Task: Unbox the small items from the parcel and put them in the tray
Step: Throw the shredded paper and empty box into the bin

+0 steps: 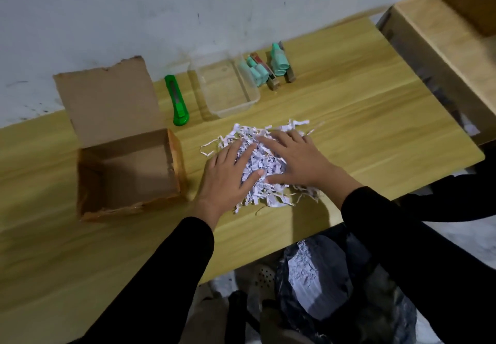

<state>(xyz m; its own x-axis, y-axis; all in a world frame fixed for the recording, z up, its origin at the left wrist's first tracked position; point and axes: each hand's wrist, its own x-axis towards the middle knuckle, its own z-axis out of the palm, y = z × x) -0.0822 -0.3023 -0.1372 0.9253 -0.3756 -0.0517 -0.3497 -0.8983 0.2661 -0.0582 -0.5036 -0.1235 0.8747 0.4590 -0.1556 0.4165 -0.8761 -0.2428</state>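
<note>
A pile of white shredded paper [264, 162] lies on the wooden table [362, 128]. My left hand [225, 180] and my right hand [295, 159] rest flat on the pile, fingers spread, gripping nothing that I can see. The brown cardboard parcel [128, 174] stands open and empty at the left, its flap raised behind it. A clear plastic tray [228, 88] sits empty at the back. Several small teal items [257, 71] and small boxes [276, 77] lie on the table right of the tray.
A green utility knife [177, 100] lies between the parcel and the tray. A large cardboard box [451, 48] stands at the far right. Below the table's front edge a black bag [327, 284] holds more shredded paper.
</note>
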